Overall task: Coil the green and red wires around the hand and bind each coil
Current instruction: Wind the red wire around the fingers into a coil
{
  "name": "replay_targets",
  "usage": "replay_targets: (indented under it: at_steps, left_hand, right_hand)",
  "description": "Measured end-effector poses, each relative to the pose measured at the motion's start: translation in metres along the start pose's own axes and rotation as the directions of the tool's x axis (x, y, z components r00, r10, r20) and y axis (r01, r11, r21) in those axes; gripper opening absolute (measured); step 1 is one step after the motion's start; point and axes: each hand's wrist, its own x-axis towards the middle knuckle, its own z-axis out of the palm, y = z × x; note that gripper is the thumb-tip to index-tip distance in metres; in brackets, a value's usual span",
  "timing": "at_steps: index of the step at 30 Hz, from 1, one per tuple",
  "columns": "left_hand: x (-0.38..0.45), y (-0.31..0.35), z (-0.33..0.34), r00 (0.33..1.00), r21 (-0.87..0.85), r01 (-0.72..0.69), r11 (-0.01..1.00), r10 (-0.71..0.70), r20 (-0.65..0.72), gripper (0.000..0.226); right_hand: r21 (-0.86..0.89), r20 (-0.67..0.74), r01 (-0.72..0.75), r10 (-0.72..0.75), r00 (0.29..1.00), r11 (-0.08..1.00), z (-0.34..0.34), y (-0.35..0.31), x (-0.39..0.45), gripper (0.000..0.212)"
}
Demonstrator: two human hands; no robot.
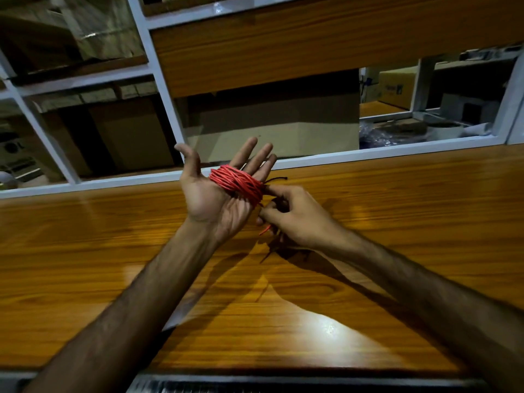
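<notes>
Mid-frame: binding step. Red coil (236, 183) wound around flat, spread left hand (218, 191); right hand (286, 214) pinching dark tie (276, 180). Next: cinching it snug.

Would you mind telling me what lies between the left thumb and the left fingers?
In the head view, only bare palm; the red wire coil wraps the left hand's fingers, not the thumb.

Glossy wooden counter (368, 222) under glare, white-framed shelving (158, 66) with cardboard boxes (272, 123) behind.
</notes>
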Motion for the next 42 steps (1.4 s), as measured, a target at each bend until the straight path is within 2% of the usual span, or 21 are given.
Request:
replay_targets:
  at_steps: [2,6,9,14,18,26,30,36,39,42]
  left_hand:
    - [0.0,0.001,0.0,0.999,0.017,-0.022,1.0,0.022,-0.036,0.119]
    - [-0.001,0.001,0.003,0.995,0.063,-0.041,0.997,0.046,-0.093,0.117]
    - [-0.001,0.003,0.005,0.99,0.036,-0.068,0.997,0.072,-0.121,0.117]
    - [-0.002,0.006,0.003,0.981,0.048,-0.088,0.995,0.095,-0.167,0.115]
    - [-0.002,0.01,0.003,0.972,0.048,-0.111,0.993,0.118,-0.204,0.113]
    - [-0.002,0.008,0.004,0.957,0.026,-0.116,0.993,0.119,-0.263,0.11]
    - [-0.003,0.007,0.003,0.959,0.037,-0.11,0.993,0.116,-0.259,0.109]
    - [-0.002,0.005,0.006,0.932,0.031,-0.169,0.985,0.17,-0.321,0.107]
    - [-0.002,0.002,0.006,0.921,0.075,-0.18,0.981,0.195,-0.337,0.106]
    - [-0.003,-0.003,0.006,0.907,0.151,-0.186,0.971,0.229,-0.352,0.104]
  right_hand:
    - [0.002,-0.039,0.007,-0.007,0.999,1.0,0.001,0.001,0.0,0.043]
    - [0.043,-0.142,0.048,-0.041,0.989,0.998,0.003,0.004,-0.001,0.018]
    - [0.038,-0.143,0.078,-0.072,0.987,0.996,0.005,0.006,-0.001,0.006]
    - [0.051,-0.106,0.107,-0.101,0.989,0.993,0.008,0.007,-0.003,0.021]
    - [-0.003,-0.098,0.156,-0.156,0.983,0.988,0.009,0.01,-0.002,0.021]
    - [-0.222,-0.22,0.299,-0.346,0.912,0.928,0.012,0.011,0.002,0.012]
    - [-0.2,-0.171,0.347,-0.382,0.908,0.916,0.012,0.012,0.003,0.008]
    - [-0.036,-0.161,0.299,-0.301,0.94,0.954,0.013,0.01,0.0,0.007]
    - [-0.068,-0.165,0.303,-0.31,0.936,0.951,0.014,0.008,0.0,0.007]
    - [-0.022,-0.174,0.274,-0.274,0.946,0.961,0.016,0.007,0.0,0.008]
